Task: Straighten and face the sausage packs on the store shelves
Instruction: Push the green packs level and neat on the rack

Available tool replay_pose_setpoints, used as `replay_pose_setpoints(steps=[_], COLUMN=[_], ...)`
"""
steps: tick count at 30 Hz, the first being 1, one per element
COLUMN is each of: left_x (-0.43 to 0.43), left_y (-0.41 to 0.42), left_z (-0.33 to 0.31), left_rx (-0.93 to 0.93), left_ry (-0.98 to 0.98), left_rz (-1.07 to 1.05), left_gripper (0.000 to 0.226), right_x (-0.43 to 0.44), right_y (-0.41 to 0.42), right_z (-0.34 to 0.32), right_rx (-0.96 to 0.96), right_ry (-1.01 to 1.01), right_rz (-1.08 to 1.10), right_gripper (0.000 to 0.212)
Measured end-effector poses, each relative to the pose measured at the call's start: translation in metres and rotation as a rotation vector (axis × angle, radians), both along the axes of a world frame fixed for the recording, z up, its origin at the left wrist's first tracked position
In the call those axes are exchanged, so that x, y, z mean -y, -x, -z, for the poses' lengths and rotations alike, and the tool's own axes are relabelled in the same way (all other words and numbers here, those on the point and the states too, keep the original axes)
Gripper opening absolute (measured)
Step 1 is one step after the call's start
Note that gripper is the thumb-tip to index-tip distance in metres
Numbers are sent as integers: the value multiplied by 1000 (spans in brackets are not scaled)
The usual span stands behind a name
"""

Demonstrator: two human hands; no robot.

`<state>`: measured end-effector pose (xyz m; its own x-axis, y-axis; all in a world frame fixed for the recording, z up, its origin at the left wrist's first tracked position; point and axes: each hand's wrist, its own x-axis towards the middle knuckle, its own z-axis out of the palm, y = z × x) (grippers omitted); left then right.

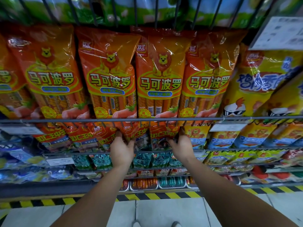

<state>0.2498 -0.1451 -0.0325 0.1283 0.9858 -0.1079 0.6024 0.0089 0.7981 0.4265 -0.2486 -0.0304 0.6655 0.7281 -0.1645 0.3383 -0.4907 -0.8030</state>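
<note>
Gripping red pack (131,134) with left hand (122,151), fingers curled round its edge; right hand (182,147) likewise pinching next pack (161,134); both packs upright, side by side below rail (65,120); orange packs (159,76) above.

Orange sausage packs (111,79) stand on wire shelves (65,120) above red sausage packs (78,135).

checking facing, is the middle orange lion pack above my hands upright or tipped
Upright: the orange lion pack stands on end behind the wire rail, label facing out.
</note>
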Motion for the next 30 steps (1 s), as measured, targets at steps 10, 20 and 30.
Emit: replay_pose_setpoints(steps=[10,20,30], left_x=[-4,-19,-34], left_y=[-9,-2,-5], left_z=[-14,-24,-21], left_rx=[-164,-230,-383], left_ry=[-47,-96,-65], left_rz=[93,206,329], left_gripper=[46,50,47], right_x=[7,5,4], right_y=[-6,-10,-14], right_z=[8,5,-1], right_rx=[28,42,71], right_ry=[113,186,309], right_rz=[-9,-22,-52], right_gripper=[18,22,42])
